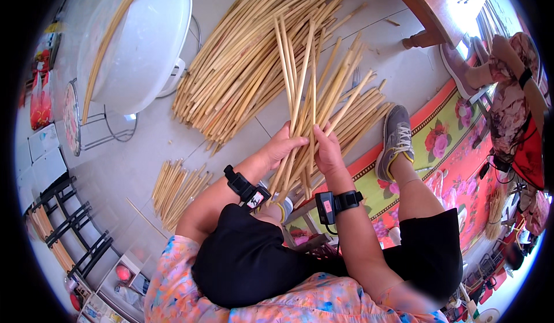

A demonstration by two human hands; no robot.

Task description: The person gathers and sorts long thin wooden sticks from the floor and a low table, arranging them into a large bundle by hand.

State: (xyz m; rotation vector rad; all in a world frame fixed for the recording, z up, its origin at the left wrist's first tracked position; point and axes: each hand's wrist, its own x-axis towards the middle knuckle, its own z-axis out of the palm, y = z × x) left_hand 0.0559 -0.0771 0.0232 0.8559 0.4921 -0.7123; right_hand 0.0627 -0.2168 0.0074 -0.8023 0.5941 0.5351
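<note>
Several long, pale yellow wooden sticks (pixel 298 95) stand fanned out and crossing in front of me, held between my two hands. My left hand (pixel 283 147) is wrapped round them from the left, thumb across the front. Close beside it, my right hand (pixel 329 152) grips them from the other side, its thumb pointing up along a stick. A large heap of similar sticks (pixel 236 63) lies on the tiled floor beyond my hands. More sticks (pixel 366 112) lie just behind my right hand, partly hidden by it. Which stick each hand holds is hard to separate.
Left of the heap, a big white tub (pixel 167 46) has long sticks resting across it. A small bundle of shorter sticks (pixel 178 191) lies near my left forearm. A floral cloth (pixel 435 144) spreads at right, near a wooden table (pixel 430 11) and another person's arm (pixel 522 72).
</note>
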